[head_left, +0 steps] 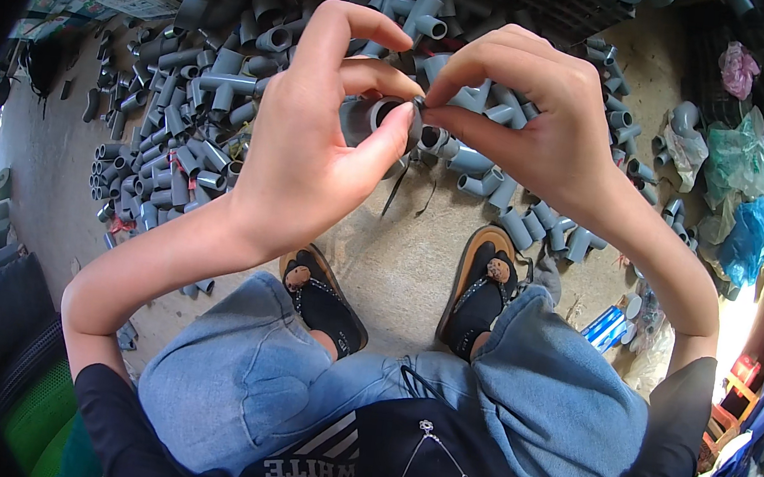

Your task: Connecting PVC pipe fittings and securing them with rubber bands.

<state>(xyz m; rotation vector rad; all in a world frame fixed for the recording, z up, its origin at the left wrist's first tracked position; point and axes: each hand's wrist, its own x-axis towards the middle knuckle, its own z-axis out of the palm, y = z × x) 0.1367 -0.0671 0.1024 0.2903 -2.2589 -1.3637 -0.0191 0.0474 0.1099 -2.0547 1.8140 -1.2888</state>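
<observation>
head view: the left hand (pixel 304 142), half curled, holds a grey pipe fitting (pixel 355 126) over the floor (pixel 385 253), toward its far edge; the right hand (pixel 536 101) touches the rim, its grip unclear.

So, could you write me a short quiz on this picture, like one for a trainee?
1. What does the left hand hold?
2. Where are the right hand's thumb and fingertip: (a) on the jeans, (b) at the rim of the held thing, (c) on the floor?
3. True or false: the heaped fittings are bright yellow.

Key: 1. A grey pipe fitting. 2. b. 3. False; they are grey.
</observation>
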